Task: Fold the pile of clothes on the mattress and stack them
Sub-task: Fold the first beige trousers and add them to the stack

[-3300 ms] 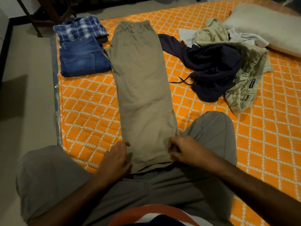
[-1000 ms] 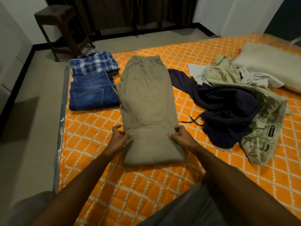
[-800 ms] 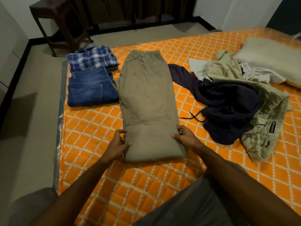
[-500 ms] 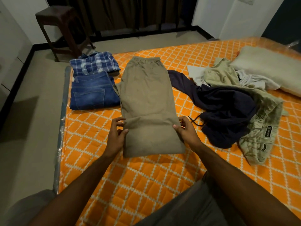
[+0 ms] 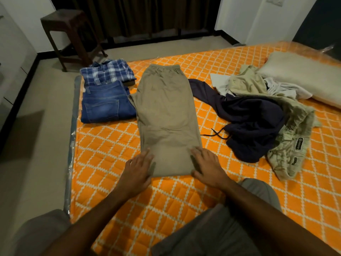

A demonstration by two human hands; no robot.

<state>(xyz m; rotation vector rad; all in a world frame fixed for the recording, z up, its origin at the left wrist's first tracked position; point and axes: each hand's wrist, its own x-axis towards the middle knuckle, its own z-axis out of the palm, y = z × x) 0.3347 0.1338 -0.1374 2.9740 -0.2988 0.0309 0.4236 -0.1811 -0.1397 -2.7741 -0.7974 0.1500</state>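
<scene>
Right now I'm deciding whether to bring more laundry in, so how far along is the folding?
Done: jeans and a checked shirt lie folded at the mattress corner. In hand: both the left hand and right hand press flat on the khaki trousers, doubled over at the near end. Left: the loose pile beside the pillow, then stacking.

Dim indoor light, soft shadows, wide-angle bending at edges, slight blur
</scene>
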